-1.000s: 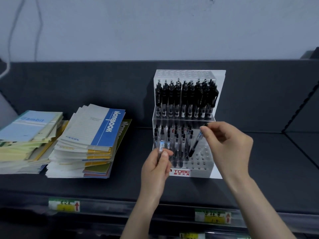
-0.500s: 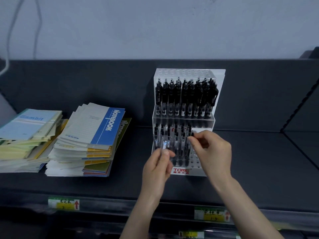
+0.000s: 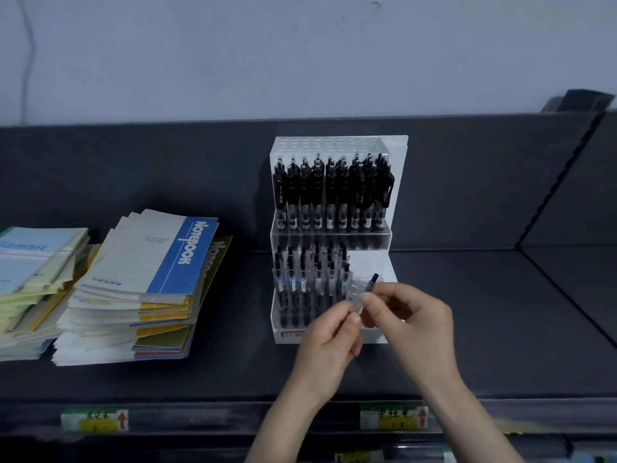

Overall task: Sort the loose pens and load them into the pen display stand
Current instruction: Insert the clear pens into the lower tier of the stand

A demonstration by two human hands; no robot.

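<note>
I've got left hand (image 3: 329,340) and right hand (image 3: 412,317) meeting fingertip to fingertip, both pinching pen (image 3: 373,281), before stand (image 3: 398,155).

stand (image 3: 399,162): clear, tiered, upright | upper pens (image 3: 330,192): full row | lower pens (image 3: 302,282): left side | loose pen (image 3: 371,283): tilted, front

The pen display stand (image 3: 397,152) is clear and white, its pens (image 3: 330,192) black. The left notebook (image 3: 150,252) is cream and blue; the shelf (image 3: 500,312) is dark grey.
</note>
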